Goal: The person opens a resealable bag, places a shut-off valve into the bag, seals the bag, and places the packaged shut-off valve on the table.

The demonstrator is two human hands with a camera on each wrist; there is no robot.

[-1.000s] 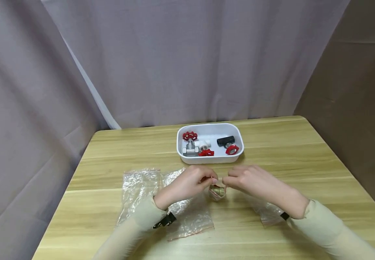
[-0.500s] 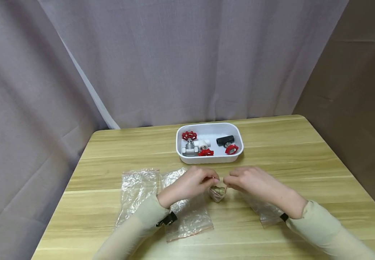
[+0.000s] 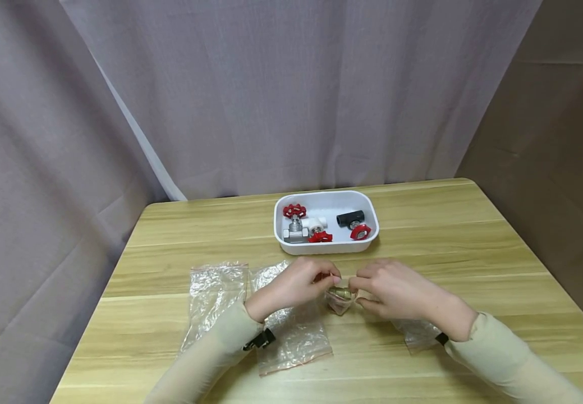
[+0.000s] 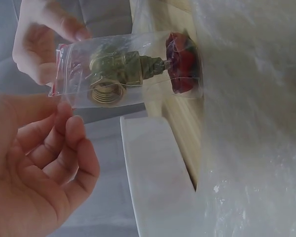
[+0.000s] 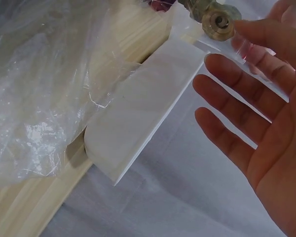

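A brass valve point(image 4: 108, 74) with a red handwheel point(image 4: 181, 63) sits inside a small clear zip bag point(image 4: 148, 47), its wheel at the bottom near the table. My left hand point(image 3: 296, 285) pinches the bag's red-edged mouth between thumb and fingertips; its other fingers curl loosely. On the opposite side of the mouth is my right hand point(image 3: 397, 289), thumb and fingers spread apart. The right wrist view shows its thumb right at the valve's brass end point(image 5: 220, 22) and the other fingers point(image 5: 232, 118) extended.
Beyond the hands stands a white tray point(image 3: 326, 247) holding a metal valve point(image 3: 296, 231), a white valve point(image 3: 314, 224) and a black valve point(image 3: 350, 218), all with red handwheels. Flat clear bags point(image 3: 217, 292) lie left of the hands, with another plastic bag point(image 3: 419, 334) under the right forearm.
My right hand has loosened from the bag's mouth; its thumb has dropped away from the fingers and spread beside the valve. The left hand keeps its pinch nearly in place.
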